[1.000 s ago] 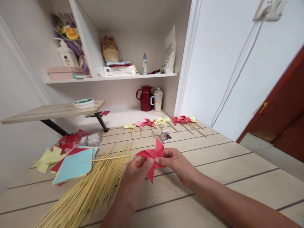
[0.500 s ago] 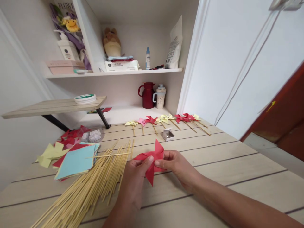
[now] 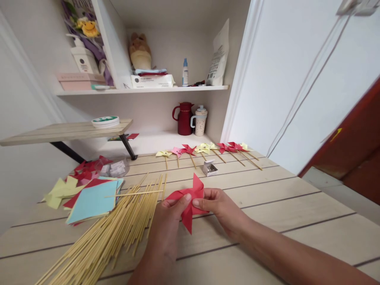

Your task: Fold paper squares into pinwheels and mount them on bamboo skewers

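a red paper pinwheel (image 3: pixel 190 198) is held just above the bench (image 3: pixel 267 198) between both hands. the left hand (image 3: pixel 170 221) is closed on it, thumb pressed on the folded centre from above, and the right hand (image 3: pixel 218 208) pinches the same centre from the opposite side, fingertips nearly touching the left thumb. one blade stands up beyond the hands and another hangs down toward the wrists.

the step in hand is judged to be the gathering of the folded tips at the middle, so that the four blades are kept together (no pin or stick is seen in the pinwheel yet). next, a fastening at the centre would seem to be called for, with one hand kept clamped on the folds while the other is freed.

to the left of the left hand a heap of bamboo sticks (image 3: pixel 118 225) is spread, with a stack of coloured paper squares (image 3: pixel 92 202) beyond it. ahead of the right hand a small open box (image 3: pixel 210 168) is seen, and farther off a row of finished pinwheels (image 3: pixel 208 150) on sticks.
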### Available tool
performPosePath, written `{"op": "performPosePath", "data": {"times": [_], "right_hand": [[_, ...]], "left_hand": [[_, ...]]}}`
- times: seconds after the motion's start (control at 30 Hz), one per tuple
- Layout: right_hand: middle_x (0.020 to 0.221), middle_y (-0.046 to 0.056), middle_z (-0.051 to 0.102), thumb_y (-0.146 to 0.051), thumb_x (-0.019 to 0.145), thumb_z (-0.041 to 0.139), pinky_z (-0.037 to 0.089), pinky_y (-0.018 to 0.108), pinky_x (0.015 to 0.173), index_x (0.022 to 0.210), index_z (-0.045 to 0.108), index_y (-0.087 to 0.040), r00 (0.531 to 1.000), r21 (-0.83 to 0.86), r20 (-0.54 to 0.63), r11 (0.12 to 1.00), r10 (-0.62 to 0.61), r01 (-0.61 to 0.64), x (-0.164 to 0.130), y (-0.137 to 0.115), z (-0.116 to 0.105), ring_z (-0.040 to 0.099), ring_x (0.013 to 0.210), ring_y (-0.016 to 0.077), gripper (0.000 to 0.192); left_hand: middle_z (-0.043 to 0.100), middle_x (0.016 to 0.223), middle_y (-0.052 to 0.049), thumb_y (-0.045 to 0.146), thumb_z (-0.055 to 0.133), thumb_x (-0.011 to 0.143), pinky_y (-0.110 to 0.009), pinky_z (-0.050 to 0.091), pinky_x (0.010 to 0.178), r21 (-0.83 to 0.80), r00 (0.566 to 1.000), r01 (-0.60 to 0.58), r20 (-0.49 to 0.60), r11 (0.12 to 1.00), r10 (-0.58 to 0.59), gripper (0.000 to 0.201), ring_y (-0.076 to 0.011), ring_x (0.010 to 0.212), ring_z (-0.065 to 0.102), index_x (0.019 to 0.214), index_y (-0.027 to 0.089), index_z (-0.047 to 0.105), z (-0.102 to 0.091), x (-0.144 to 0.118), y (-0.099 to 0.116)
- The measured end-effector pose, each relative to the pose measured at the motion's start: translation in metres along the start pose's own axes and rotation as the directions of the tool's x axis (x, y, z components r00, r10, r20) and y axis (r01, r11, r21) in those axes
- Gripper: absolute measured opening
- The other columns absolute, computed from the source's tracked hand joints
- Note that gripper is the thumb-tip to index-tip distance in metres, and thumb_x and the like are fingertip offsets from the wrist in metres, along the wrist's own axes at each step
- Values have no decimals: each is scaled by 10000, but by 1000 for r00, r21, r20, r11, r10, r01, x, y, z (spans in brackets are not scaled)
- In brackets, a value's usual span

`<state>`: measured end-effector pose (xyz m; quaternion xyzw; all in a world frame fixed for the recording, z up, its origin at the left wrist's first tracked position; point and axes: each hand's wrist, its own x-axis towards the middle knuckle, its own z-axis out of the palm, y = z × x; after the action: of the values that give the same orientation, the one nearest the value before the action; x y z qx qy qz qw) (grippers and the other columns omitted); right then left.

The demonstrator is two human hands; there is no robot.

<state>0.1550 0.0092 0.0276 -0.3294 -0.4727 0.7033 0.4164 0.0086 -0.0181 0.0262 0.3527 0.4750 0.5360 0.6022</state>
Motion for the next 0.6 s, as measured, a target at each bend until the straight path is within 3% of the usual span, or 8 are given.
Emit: {"op": "performPosePath", "data": {"times": [0.37, 0.6], "right_hand": [[732, 60, 744, -408, 639, 858, 458, 311, 746, 727, 751, -134, 999, 15, -51, 1000, 11, -10, 2, 5, 0, 633, 701, 171, 306], [700, 28, 686, -452, 658, 841, 420, 297, 706, 699, 701, -156, 998, -9, -59, 1000, 9, -10, 0, 5, 3, 571, 688, 164, 330]], "left_hand": [[737, 721, -63, 451, 773, 697, -324, 505, 771, 71, 998, -52, -42, 996, 56, 318, -216, 736, 666, 821, 159, 784, -1, 2, -3], [661, 558, -21, 426, 782, 648, -285, 487, 587, 169, 960, -81, -251, 982, 122, 258, -188, 575, 614, 614, 176, 726, 6, 0, -4]]}}
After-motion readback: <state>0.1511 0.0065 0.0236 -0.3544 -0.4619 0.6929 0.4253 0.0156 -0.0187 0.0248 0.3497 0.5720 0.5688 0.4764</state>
